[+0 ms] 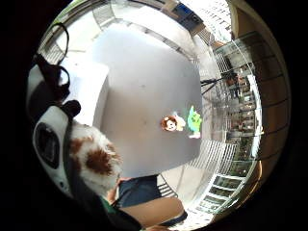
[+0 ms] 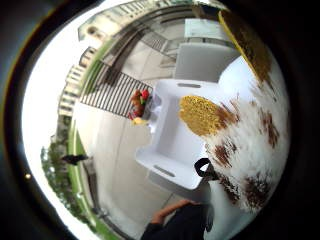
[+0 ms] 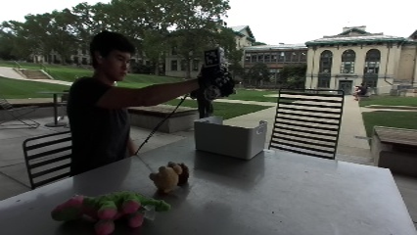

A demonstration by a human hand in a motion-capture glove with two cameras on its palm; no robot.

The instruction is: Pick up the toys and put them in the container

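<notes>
A: What is at the lower left of the outside view?

B: A green and pink toy [image 3: 107,208] lies on the table [image 3: 293,196], near the front edge. A bit to the right, nearer the middle, sits a small tan and brown toy [image 3: 169,177]. They are near each other but not touching.

A: And who is behind them?

B: A person [image 3: 98,112] in a dark shirt sits at the left side, in front of a black chair [image 3: 45,156]. One arm stretches out toward the middle of the frame.

A: What is the right hand [image 3: 215,81] doing?

B: It is up in the air, above the white box [image 3: 229,137]. Its fingers are curled around a fluffy white toy with brown spots [image 2: 250,135]. The toy is close to the palm and has not gone into the box.

A: Where is the box?

B: On the table, in the middle of the frame, past the two small toys. Another black chair [image 3: 306,122] stands just behind it, to the right.
</notes>
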